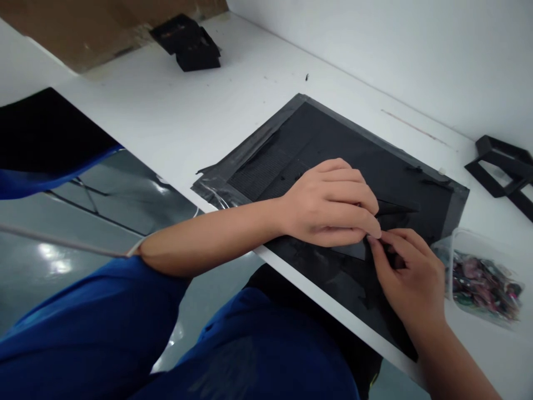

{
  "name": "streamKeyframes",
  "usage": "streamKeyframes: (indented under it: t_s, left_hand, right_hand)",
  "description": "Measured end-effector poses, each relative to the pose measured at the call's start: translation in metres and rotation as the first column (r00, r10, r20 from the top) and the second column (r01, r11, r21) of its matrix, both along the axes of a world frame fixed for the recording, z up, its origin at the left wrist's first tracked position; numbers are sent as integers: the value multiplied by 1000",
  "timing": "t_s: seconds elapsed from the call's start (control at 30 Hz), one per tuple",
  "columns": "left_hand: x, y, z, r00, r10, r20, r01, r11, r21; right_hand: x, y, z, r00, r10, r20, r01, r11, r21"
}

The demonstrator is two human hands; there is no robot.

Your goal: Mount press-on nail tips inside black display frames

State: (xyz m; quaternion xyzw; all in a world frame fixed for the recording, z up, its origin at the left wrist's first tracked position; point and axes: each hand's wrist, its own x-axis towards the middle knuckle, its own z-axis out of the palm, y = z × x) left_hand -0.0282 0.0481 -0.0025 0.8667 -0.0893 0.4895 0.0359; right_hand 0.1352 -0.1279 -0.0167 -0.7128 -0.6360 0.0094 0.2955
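Observation:
My left hand (333, 203) reaches across a black mat (345, 147) with its fingers curled down and pressed together. Its fingertips meet those of my right hand (412, 272), whose thumb and index finger are pinched. Whatever sits between the fingertips is too small and hidden to name. A thin dark pointed piece (397, 207) shows just behind the fingers, above the mat. Below my left hand lies a flat dark grey piece (352, 248), partly covered. A finely ribbed black patch (262, 172) is at the mat's left side.
A clear plastic tub (458, 278) of small, mixed-colour bits stands right of my right hand. Black angular frames (499, 166) lie at the right, and a black box-like object (187, 44) at the back left. The white table (158, 111) meets a wall behind; a blue-edged chair (54, 144) stands left.

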Motion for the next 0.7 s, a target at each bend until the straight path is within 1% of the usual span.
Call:
streamKeyframes:
  t_s: [0.1,0.23,0.3,0.37,0.53,0.7]
  left_hand:
    - [0,-1,0,1000,-15,13,15,1000,-5]
    - [0,-1,2,998,-44,43,45,999,-22]
    - [0,-1,3,997,-59,55,61,998,-29]
    - [0,-1,3,996,-69,63,71,997,-31]
    - [2,-3,-1,994,-84,73,87,996,-33]
    - [1,-2,-2,995,-81,61,84,996,-35]
  right_hand:
    - [0,3,-1,999,-4,-42,4,1000,14]
    - [-2,6,-1,994,-78,-70,79,997,5]
    - [-2,6,-1,992,-96,-76,96,995,1]
    - [-1,4,1,994,-77,-82,77,997,-3]
    - [1,-1,5,990,28,-142,-32,999,-30]
    - [4,-4,4,982,77,-175,-85,996,-34]
